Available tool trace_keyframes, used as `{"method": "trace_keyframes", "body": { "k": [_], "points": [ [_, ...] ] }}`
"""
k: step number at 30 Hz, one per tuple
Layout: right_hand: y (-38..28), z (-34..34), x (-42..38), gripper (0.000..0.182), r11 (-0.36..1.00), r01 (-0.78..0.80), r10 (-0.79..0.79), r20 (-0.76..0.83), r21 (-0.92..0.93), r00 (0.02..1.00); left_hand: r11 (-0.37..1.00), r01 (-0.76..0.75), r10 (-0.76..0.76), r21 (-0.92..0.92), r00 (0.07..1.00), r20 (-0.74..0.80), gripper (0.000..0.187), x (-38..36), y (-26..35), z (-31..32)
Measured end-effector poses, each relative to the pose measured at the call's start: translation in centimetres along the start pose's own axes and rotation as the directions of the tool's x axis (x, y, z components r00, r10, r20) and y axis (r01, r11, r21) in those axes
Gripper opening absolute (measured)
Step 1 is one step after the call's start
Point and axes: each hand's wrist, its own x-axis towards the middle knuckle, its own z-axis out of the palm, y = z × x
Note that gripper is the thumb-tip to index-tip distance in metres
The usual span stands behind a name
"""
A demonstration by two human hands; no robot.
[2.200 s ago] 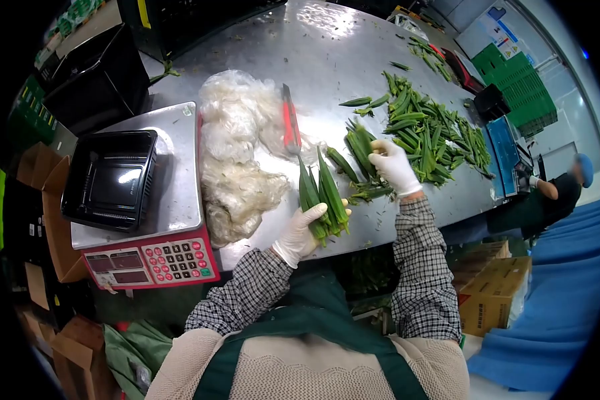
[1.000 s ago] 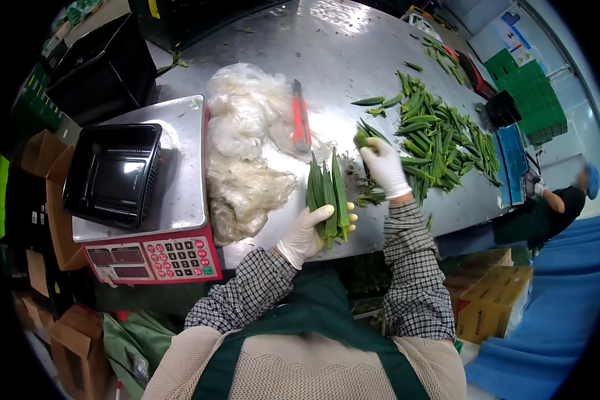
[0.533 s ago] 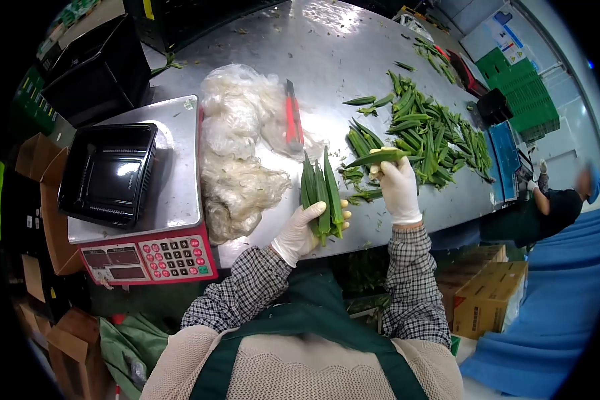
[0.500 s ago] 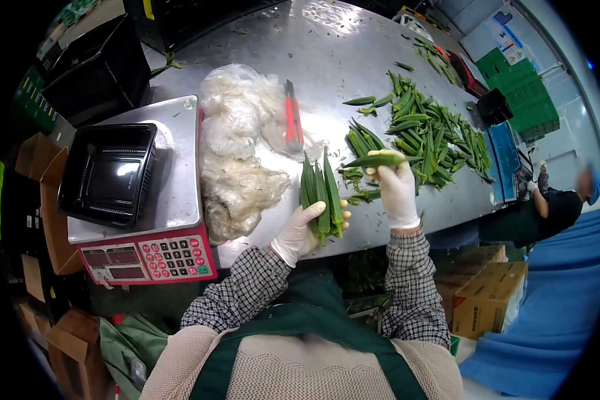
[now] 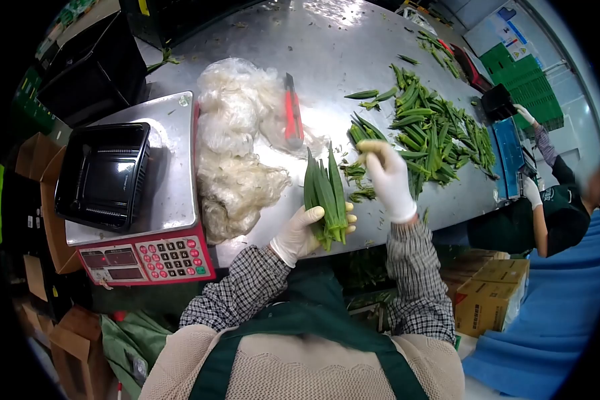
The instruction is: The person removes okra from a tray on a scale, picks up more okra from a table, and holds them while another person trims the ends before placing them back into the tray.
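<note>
My left hand (image 5: 301,233), in a white glove, is closed around a small bunch of green okra (image 5: 325,193), tips up and stem ends toward me. My right hand (image 5: 388,180), also gloved, is over the near left edge of the okra pile (image 5: 437,127). Its fingers are bent and stand apart from the thumb, and no okra shows between them. A few okra pods (image 5: 358,133) lie just beyond its fingertips. Left of the pile is a red-handled knife (image 5: 292,113) on the metal table.
Crumpled clear plastic bags (image 5: 237,147) lie beside a red scale (image 5: 140,257) bearing a black plastic tray (image 5: 103,177). A black crate (image 5: 90,70) stands behind it. At right, a co-worker (image 5: 553,207) reaches toward a black container (image 5: 497,103) by a blue scale (image 5: 505,157).
The okra pod in my right hand is no longer there; that hand has moved slightly left toward the pile's edge. The bunch in my left hand looks fuller. The co-worker has reached up to the black container.
</note>
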Motion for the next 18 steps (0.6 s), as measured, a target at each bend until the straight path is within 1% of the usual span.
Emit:
{"method": "trace_keyframes", "body": {
  "k": [1,2,3,5,8,10,11,12,13,15,17,18],
  "points": [
    [1.7,0.1,1.5,0.022,0.984,0.057,-0.071,-0.08,-0.171,0.994,1.0,-0.003,0.004,-0.014,0.999,0.034,0.057,0.1,0.0,0.0],
    [3.0,0.0,2.7,0.027,0.93,0.058,-0.089,-0.071,-0.363,0.993,1.0,0.005,-0.004,-0.013,0.999,0.044,0.058,0.2,0.1,0.0],
    [3.7,0.4,3.8,0.028,0.859,0.025,-0.044,-0.023,-0.512,0.999,1.0,0.012,-0.011,-0.012,0.999,0.053,0.059,0.2,0.1,0.1],
    [4.8,1.1,5.4,0.03,0.643,-0.01,0.072,0.048,-0.766,0.996,1.0,0.022,-0.022,-0.011,0.998,0.06,0.06,0.1,0.0,0.2],
    [5.3,2.1,6.7,0.033,0.498,-0.042,0.223,0.081,-0.866,0.971,1.0,0.029,-0.028,-0.012,0.997,0.069,0.063,0.2,0.1,0.2],
    [4.6,1.8,7.1,0.031,0.535,-0.08,0.277,0.085,-0.841,0.957,0.999,0.03,-0.028,-0.024,0.997,0.075,0.064,0.1,0.1,0.2],
    [4.1,1.4,7.1,0.03,0.551,-0.102,0.306,0.086,-0.828,0.948,0.999,0.037,-0.038,0.004,0.996,0.075,0.067,0.1,0.0,0.1],
    [2.2,0.5,6.8,0.029,0.558,-0.094,0.296,0.092,-0.824,0.951,0.999,0.043,-0.045,0.032,0.996,0.076,0.07,0.1,0.0,-0.2],
    [1.9,-0.3,6.0,0.027,0.61,-0.072,0.155,0.03,-0.789,0.987,0.997,0.048,-0.052,0.059,0.996,0.077,0.073,-0.1,-0.1,-0.3],
    [-0.4,-2.6,4.1,0.024,0.812,0.003,-0.034,-0.041,-0.584,0.999,0.993,0.034,-0.043,0.11,0.996,0.08,0.073,0.0,0.0,-0.2],
    [-2.3,-4.1,1.9,0.022,0.928,0.059,-0.129,-0.168,-0.369,0.977,0.991,0.035,-0.045,0.131,0.996,0.072,0.071,0.1,0.0,0.0],
    [-2.6,-4.5,0.7,0.024,0.969,0.063,-0.112,-0.196,-0.24,0.974,0.991,0.04,-0.048,0.127,0.997,0.061,0.07,0.1,0.0,0.0]
  ]
}}
